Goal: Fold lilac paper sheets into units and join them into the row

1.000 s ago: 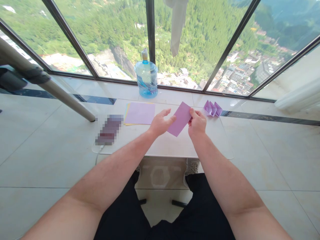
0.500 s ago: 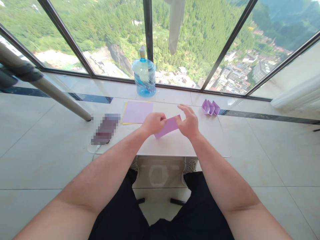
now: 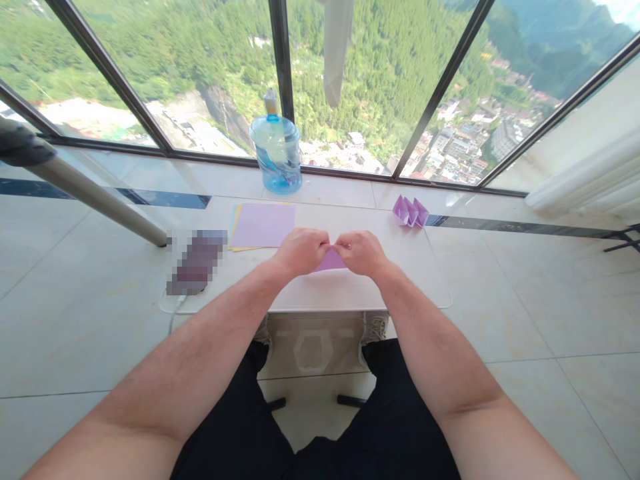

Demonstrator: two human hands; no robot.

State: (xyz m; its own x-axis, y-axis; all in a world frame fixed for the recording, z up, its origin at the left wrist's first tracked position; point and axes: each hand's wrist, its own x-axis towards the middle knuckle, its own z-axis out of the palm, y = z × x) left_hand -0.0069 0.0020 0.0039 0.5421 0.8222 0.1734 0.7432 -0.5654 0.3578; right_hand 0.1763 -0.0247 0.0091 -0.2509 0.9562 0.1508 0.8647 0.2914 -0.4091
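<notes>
A purple sheet of paper [image 3: 331,260], seemingly folded, is held over the white table between my two hands. My left hand [image 3: 306,252] pinches its upper edge with thumb and fingers. Close beside it, my right hand [image 3: 361,252] pinches the same edge, fingers curled in. The hands nearly meet at the middle of the edge and cover much of the paper. Behind my left hand lies a stack of coloured paper [image 3: 263,225], purple on top, with yellow and blue-green edges showing. Several folded purple paper pieces [image 3: 411,211] stand together at the table's far right corner.
The white table [image 3: 410,280] stands before my knees. A blurred-out phone-like object [image 3: 197,262] with a white cable [image 3: 176,310] lies at its left. Beyond the table, a blue water jug [image 3: 277,157] stands by the window. A slanted pole [image 3: 100,195] rises at the left.
My right hand has closed from spread fingers into a pinch and moved inward beside my left. The purple paper has turned level. The whole view has shifted slightly.
</notes>
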